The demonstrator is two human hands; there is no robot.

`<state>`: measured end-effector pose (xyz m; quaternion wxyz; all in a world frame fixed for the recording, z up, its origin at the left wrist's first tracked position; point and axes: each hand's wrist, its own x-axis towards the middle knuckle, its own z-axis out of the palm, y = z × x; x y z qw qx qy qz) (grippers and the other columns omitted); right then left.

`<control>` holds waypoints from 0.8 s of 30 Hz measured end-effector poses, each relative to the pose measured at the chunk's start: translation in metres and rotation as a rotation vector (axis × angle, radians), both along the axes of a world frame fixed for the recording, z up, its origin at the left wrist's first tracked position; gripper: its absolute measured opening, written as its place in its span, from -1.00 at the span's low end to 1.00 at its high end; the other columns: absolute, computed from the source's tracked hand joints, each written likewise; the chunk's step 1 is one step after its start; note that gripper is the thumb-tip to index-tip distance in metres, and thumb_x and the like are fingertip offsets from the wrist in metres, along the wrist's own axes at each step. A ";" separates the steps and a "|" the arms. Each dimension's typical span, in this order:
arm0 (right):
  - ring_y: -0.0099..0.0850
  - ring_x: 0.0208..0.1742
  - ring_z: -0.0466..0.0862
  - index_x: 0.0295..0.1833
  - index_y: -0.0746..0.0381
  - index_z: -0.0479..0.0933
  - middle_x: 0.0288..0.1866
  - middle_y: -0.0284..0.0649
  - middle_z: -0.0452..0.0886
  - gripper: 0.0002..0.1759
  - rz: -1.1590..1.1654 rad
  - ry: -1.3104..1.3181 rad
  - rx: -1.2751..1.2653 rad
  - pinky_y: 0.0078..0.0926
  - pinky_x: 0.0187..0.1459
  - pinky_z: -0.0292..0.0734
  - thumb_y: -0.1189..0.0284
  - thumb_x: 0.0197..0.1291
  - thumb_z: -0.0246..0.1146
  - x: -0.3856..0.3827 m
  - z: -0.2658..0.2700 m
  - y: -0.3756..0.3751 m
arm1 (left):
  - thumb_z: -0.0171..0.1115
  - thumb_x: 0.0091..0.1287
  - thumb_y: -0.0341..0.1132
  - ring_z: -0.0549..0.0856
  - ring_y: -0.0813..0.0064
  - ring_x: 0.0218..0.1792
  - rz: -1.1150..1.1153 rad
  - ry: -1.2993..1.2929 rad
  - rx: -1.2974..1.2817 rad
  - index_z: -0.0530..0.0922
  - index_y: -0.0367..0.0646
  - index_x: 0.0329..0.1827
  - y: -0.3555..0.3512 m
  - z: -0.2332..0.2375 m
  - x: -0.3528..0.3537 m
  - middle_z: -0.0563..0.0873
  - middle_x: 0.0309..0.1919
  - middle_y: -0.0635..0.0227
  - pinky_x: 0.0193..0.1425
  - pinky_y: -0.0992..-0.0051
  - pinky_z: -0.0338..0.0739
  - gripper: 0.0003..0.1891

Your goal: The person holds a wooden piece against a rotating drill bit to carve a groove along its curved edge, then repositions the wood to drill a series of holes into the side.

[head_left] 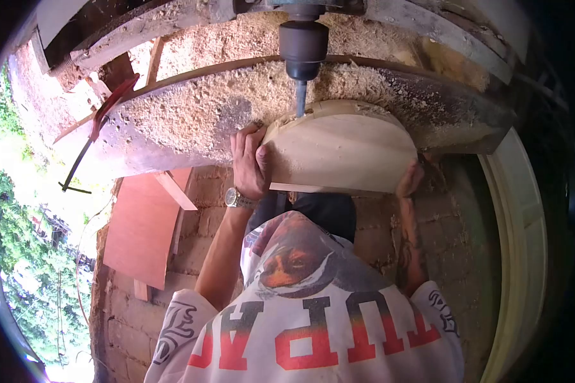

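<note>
A pale wooden piece [342, 150] with a rounded far edge is held between both hands. My left hand [249, 159], with a watch on its wrist, grips its left end, fingers on the far side and thumb nearer me. Against the right end, my right hand [411, 179] is closed round the edge, its fingers partly hidden by the wood. Straight above hangs a dark drill chuck [303, 48] holding a grey bit [301, 97]. The tip of that bit meets the wood's far edge, left of its middle, where the surface looks rough.
Sawdust and chips cover the workbench [191, 118] behind the wood. A red and black tool [102, 115] sticks out over the bench's left end. Below left leans a reddish board [144, 230] by a brick wall [214, 220]. Pale framing [517, 242] stands on the right.
</note>
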<state>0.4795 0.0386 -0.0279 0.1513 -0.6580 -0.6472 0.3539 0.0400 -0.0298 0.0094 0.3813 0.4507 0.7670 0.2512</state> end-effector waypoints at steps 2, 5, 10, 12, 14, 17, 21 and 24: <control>-0.09 -0.32 0.56 -0.11 0.36 0.61 -0.34 -0.03 0.59 -0.25 0.022 -0.009 -0.051 -0.07 -0.26 0.38 -0.15 0.66 -0.12 -0.002 0.003 0.007 | -0.27 0.76 0.06 0.59 -0.19 0.20 -0.004 0.014 0.000 0.60 -0.34 0.28 0.001 0.000 0.000 0.62 0.18 -0.17 0.38 -0.01 0.42 -0.37; -0.07 -0.36 0.53 -0.14 0.36 0.60 -0.37 -0.03 0.54 -0.22 0.051 0.000 -0.113 -0.06 -0.29 0.35 -0.18 0.65 -0.13 0.015 -0.010 -0.002 | -0.29 0.76 0.06 0.60 -0.19 0.20 -0.006 0.021 -0.016 0.60 -0.35 0.27 0.003 0.003 -0.001 0.62 0.17 -0.18 0.38 -0.01 0.42 -0.36; -0.16 -0.37 0.51 -0.16 0.36 0.59 -0.40 -0.06 0.50 -0.19 0.050 -0.090 -0.151 -0.08 -0.27 0.37 -0.21 0.65 -0.14 0.022 -0.008 -0.001 | -0.22 0.75 0.04 0.57 -0.20 0.16 -0.014 0.010 -0.007 0.56 -0.38 0.26 0.005 0.002 -0.001 0.60 0.16 -0.19 0.36 -0.03 0.42 -0.40; -0.19 -0.36 0.52 -0.17 0.37 0.61 -0.41 -0.07 0.51 -0.18 0.017 -0.072 -0.149 -0.10 -0.25 0.40 -0.21 0.66 -0.14 0.011 -0.003 0.007 | -0.22 0.75 0.04 0.57 -0.19 0.15 -0.007 0.013 -0.002 0.56 -0.37 0.24 0.009 0.002 -0.001 0.60 0.16 -0.18 0.35 -0.03 0.42 -0.41; -0.19 -0.30 0.54 -0.13 0.38 0.62 -0.36 -0.07 0.54 -0.21 -0.007 -0.021 -0.083 -0.12 -0.18 0.43 -0.17 0.67 -0.12 -0.010 0.004 0.016 | -0.21 0.75 0.02 0.57 -0.19 0.12 -0.005 0.020 -0.003 0.57 -0.36 0.23 0.007 0.000 0.000 0.60 0.14 -0.18 0.33 -0.02 0.42 -0.43; -0.12 -0.13 0.61 0.05 0.39 0.64 -0.15 -0.03 0.65 -0.32 -0.008 0.003 -0.150 -0.13 0.00 0.48 -0.05 0.70 -0.10 0.008 0.000 0.010 | -0.20 0.75 0.02 0.57 -0.18 0.11 -0.011 0.036 -0.011 0.57 -0.34 0.23 0.014 0.001 0.000 0.60 0.14 -0.16 0.31 0.00 0.43 -0.44; -0.21 -0.19 0.64 -0.04 0.42 0.67 -0.21 -0.13 0.71 -0.19 -0.121 -0.072 -0.073 -0.14 -0.10 0.52 -0.16 0.69 -0.09 0.004 -0.014 0.009 | -0.19 0.75 0.01 0.58 -0.16 0.09 0.001 -0.006 0.011 0.58 -0.34 0.23 0.031 -0.002 -0.008 0.62 0.11 -0.13 0.29 0.01 0.43 -0.45; -0.20 -0.10 0.66 -0.01 0.40 0.68 -0.15 -0.13 0.71 -0.24 -0.093 -0.254 0.030 -0.10 -0.03 0.51 -0.12 0.70 -0.08 0.025 -0.031 0.019 | -0.18 0.75 0.02 0.58 -0.17 0.09 0.037 -0.011 0.041 0.59 -0.33 0.22 0.038 -0.005 -0.009 0.63 0.09 -0.13 0.30 0.00 0.43 -0.45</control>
